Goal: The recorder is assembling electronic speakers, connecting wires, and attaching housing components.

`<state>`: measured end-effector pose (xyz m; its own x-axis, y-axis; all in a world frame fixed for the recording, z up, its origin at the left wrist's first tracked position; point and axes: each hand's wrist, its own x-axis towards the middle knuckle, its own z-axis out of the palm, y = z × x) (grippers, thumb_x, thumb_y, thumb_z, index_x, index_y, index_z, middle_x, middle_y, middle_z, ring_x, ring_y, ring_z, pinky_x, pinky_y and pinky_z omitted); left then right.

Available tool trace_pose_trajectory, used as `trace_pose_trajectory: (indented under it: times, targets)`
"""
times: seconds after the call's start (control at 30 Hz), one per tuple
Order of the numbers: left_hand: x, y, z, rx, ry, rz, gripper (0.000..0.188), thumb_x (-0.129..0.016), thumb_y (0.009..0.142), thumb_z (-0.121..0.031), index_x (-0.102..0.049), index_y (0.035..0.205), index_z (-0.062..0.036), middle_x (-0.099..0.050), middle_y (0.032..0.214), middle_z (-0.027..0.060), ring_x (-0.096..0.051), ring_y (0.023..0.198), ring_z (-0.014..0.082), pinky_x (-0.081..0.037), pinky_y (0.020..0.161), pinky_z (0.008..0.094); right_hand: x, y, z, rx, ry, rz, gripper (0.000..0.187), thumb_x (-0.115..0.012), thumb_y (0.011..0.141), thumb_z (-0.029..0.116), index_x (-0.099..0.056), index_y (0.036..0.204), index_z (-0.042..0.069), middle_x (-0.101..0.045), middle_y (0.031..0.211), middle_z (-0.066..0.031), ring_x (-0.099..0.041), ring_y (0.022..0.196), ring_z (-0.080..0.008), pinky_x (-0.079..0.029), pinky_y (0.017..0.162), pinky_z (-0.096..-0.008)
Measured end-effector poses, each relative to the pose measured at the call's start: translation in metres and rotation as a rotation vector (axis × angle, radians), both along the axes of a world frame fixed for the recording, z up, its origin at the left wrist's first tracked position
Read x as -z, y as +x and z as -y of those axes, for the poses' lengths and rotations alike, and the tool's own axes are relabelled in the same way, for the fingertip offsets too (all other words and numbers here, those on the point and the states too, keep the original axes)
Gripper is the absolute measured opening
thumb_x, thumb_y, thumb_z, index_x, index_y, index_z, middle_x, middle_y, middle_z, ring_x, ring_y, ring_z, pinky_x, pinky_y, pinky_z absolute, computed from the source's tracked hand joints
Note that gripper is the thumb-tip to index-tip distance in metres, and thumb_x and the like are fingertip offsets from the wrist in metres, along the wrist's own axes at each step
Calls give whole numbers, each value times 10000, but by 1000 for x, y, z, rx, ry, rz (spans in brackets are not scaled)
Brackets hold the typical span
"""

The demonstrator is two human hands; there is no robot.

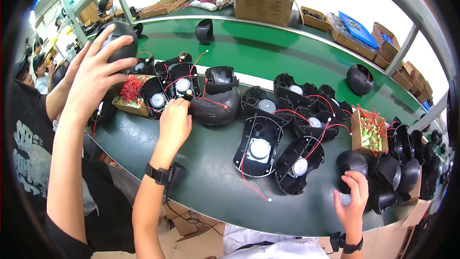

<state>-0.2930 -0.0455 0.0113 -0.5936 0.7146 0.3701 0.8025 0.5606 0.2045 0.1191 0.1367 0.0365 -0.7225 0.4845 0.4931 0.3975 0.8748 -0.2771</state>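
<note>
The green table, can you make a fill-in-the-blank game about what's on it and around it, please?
1. The table is dark ____ in colour.
2. The wires heaped in the left box are ____.
3. The hand beside the dome is the camera wearer's ____ hand.
4. Each wrist strap the wearer has on is ____.

Missing words: green; red; right; black.
</note>
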Motion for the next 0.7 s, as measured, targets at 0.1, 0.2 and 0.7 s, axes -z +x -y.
trace_pose_trajectory:
  times: [0.1,0.2,0.7]
  targets:
    - [-8,19,-12,-8,100,-120,571,-716,610,-4,-524,1147,-16,-534,1057,160,-532,998,359,-447,883,432,9,14,-2,45,-31,-5,388,-692,626,32,-598,999,-10,-585,1070,-168,-557,999,-364,-439,866,-432]
    - [-6,11,-17,25,19,-184,691,-747,558,-32,-485,1197,-29,-511,1113,165,-513,1074,346,-438,907,424,16,22,-3,100,-70,4,398,-691,627,31,-594,1011,-11,-580,1077,-170,-556,994,-364,-438,866,-429]
    - [5,30,-39,-32,76,-89,831,-896,436,-244,-552,1168,-51,-556,1065,106,-477,1034,304,-391,900,418,27,17,0,60,-162,-62,415,-702,618,45,-589,1015,5,-581,1072,-164,-555,976,-349,-436,849,-423]
